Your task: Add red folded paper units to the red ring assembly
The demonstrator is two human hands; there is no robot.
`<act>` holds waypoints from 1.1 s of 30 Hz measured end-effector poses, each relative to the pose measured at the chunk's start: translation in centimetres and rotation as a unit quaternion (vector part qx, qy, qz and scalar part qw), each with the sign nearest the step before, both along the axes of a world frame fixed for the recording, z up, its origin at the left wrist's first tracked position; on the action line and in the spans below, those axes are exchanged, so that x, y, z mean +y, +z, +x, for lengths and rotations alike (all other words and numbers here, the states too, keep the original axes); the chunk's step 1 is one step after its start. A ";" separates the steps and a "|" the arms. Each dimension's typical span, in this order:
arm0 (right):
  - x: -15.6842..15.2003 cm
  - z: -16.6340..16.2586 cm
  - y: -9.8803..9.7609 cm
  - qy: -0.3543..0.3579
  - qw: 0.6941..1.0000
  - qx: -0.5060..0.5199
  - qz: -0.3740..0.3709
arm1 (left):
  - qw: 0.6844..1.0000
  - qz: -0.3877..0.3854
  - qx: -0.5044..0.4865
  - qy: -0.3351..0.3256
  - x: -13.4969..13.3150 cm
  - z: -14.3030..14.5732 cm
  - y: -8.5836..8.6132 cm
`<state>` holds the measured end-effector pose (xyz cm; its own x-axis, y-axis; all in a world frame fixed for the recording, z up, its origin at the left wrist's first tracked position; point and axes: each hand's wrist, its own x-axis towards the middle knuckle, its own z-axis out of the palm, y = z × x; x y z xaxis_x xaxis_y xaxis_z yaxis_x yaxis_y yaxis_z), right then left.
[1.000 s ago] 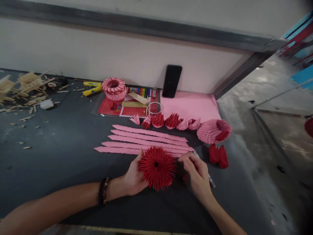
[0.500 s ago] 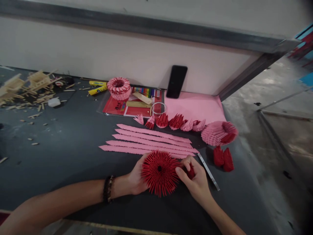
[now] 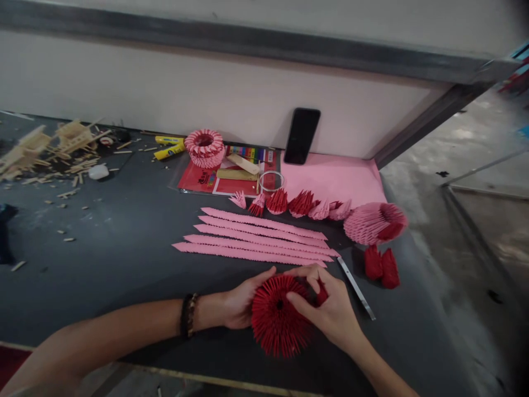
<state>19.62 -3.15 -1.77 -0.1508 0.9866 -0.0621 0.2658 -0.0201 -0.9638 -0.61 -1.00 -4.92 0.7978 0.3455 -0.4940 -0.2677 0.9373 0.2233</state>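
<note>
A round red folded-paper piece [image 3: 278,317] with spiky modules and a hole in its middle sits near the table's front edge. My left hand [image 3: 242,300] cups its left side, thumb over the top. My right hand [image 3: 328,306] grips its right side, with small red paper pieces tucked under the fingers. Just beyond lie several long pink paper strips [image 3: 256,237].
A metal ruler [image 3: 356,288] lies right of my hands. Two red paper cones [image 3: 382,266], a pink-and-red paper bowl [image 3: 374,222], rows of small folded modules [image 3: 295,204], a pink sheet [image 3: 330,179], a phone [image 3: 301,135] against the wall, a striped paper ring [image 3: 204,148], glue tubes [image 3: 167,148], wooden sticks [image 3: 49,151] far left.
The red piece has tilted up off the table and come nearer the front edge. My right hand left the ruler and closed on the piece's right side with small red pieces.
</note>
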 end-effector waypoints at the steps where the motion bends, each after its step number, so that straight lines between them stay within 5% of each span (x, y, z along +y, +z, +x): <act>1: -0.1 -0.2 0.0 -0.007 1.000 0.010 -0.009 | 1.000 -0.002 0.002 -0.002 0.0 0.0 0.0; 23: 0.6 -0.9 -0.2 0.020 0.997 0.061 -0.043 | 0.996 0.039 0.061 -0.058 0.0 0.0 0.1; 28: 1.5 0.8 -1.1 -0.111 0.979 0.167 -0.031 | 0.998 0.047 -0.024 0.044 0.8 -0.2 1.7; 33: 2.3 1.5 -1.3 -0.201 0.970 0.137 -0.013 | 0.994 0.016 -0.047 0.098 1.2 -0.1 3.0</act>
